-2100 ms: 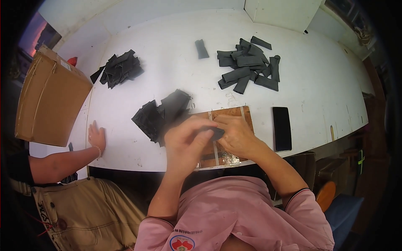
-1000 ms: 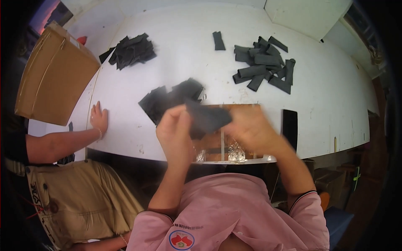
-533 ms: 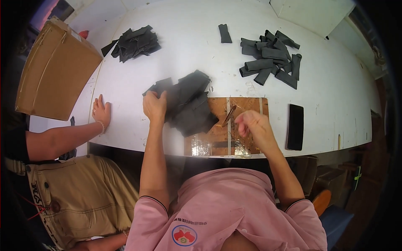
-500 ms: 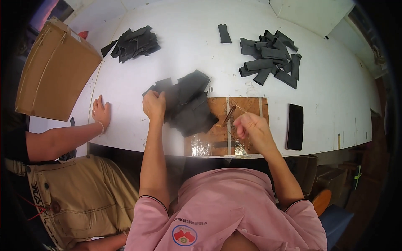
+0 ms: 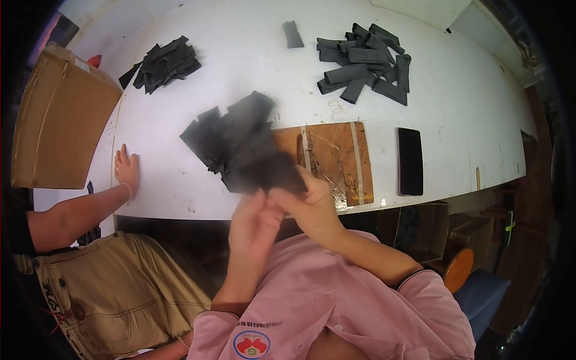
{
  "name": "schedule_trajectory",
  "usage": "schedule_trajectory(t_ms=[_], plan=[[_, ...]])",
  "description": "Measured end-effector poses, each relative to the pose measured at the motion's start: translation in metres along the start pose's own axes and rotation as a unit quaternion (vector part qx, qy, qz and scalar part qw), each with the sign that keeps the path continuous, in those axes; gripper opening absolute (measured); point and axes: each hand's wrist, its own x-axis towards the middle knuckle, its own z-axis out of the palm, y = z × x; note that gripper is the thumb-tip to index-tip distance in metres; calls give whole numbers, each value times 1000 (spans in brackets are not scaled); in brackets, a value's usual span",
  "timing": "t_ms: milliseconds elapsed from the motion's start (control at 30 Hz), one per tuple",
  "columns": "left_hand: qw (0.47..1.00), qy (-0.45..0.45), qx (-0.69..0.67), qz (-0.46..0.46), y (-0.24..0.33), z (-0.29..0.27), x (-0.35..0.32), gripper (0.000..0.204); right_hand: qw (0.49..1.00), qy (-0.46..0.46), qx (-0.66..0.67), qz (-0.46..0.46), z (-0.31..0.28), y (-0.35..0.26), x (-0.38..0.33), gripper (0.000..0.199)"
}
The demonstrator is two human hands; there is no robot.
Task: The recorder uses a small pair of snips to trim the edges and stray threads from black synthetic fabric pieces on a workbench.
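My two hands meet near the front edge of the table at the lower end of a black fabric piece point(image 5: 279, 171), which is smeared by motion. My right hand point(image 5: 312, 207) grips it from the right, thumb on top. The fingers of my left hand point(image 5: 257, 219) are closed at its near edge, touching my right hand. Just beyond lies a loose pile of flat black fabric pieces point(image 5: 231, 135), partly behind the held one. A slim brown tool point(image 5: 301, 150) lies on the brown board point(image 5: 336, 150), next to the held fabric.
Black fabric tubes point(image 5: 366, 57) are heaped at the far right, with a single tube point(image 5: 293, 35) apart. Another black fabric pile point(image 5: 165, 63) lies far left beside a cardboard box point(image 5: 66, 114). A black phone point(image 5: 410, 162) lies right. A co-worker's hand point(image 5: 126, 171) rests on the table.
My right hand has moved left from above the board to the fabric. My left hand has come down from the pile's left side to the near edge, and a fabric piece is now held.
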Motion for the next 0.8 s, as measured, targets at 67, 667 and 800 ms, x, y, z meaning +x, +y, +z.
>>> schedule_trajectory(t_ms=[67, 667, 800], plan=[[999, -30, 3, 14, -10, -10, -5, 10, 1000, -8, 8, -9, -2, -7, 0, 21], [900, 11, 421, 115, -1, 27, -13, 20, 846, 7, -443, -298, -38, -19, -1, 16], [904, 16, 418, 89, 2, 23, -6, 12, 817, -1, -470, -334, -43, -17, -1, 17]])
